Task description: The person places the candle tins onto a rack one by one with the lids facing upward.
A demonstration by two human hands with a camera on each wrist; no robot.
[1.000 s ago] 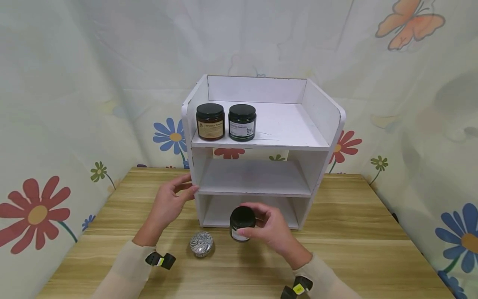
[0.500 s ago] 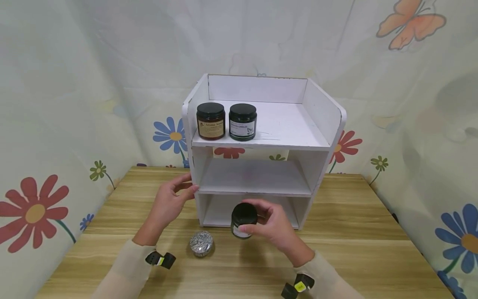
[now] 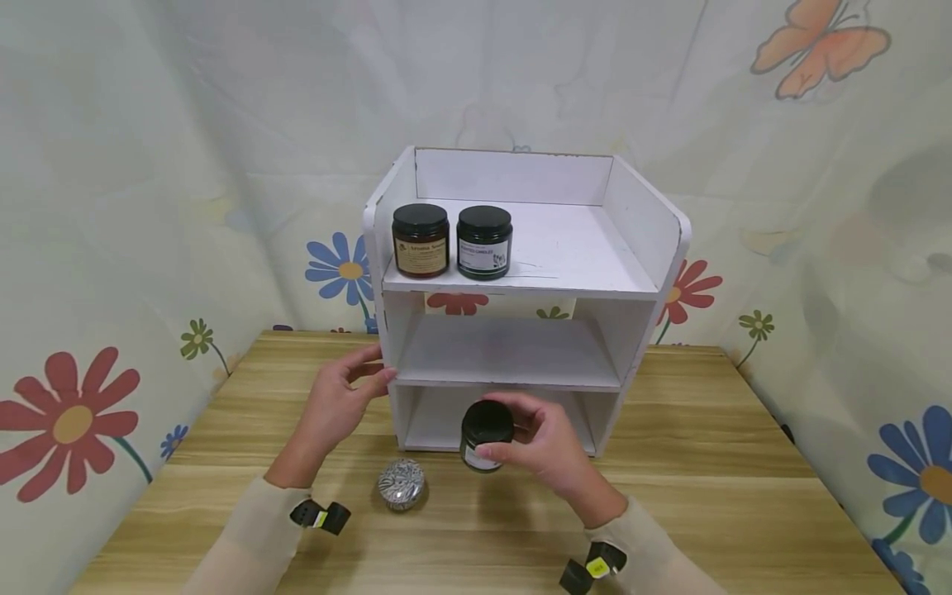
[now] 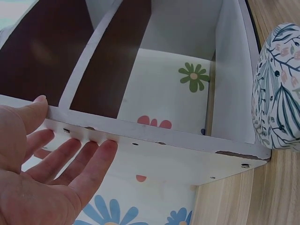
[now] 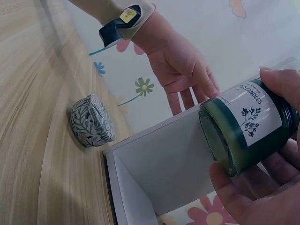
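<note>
In the head view my right hand (image 3: pixel 546 442) grips a dark green jarred candle (image 3: pixel 487 426) with a black lid. The jar is in front of the white shelf's (image 3: pixel 513 384) lowest compartment, above the table. Seen from the right wrist, the candle jar (image 5: pixel 248 126) is tilted, its white label showing, with thumb and fingers around it. My left hand (image 3: pixel 342 401) touches the shelf's left side. The left wrist view shows its thumb at the front edge and its nearly straight fingers against the outer side panel. A round patterned tin (image 3: pixel 402 485) sits on the table between the hands.
On the shelf's top level, at the left, stand an amber candle jar (image 3: pixel 421 241) with a tan label and a green candle jar (image 3: pixel 484 243) with a white label, side by side. A flower-printed curtain (image 3: pixel 223 149) hangs behind the wooden table (image 3: pixel 706 496).
My right hand has raised the candle jar slightly and shifted it a little to the right. The left hand stays in place on the shelf's side.
</note>
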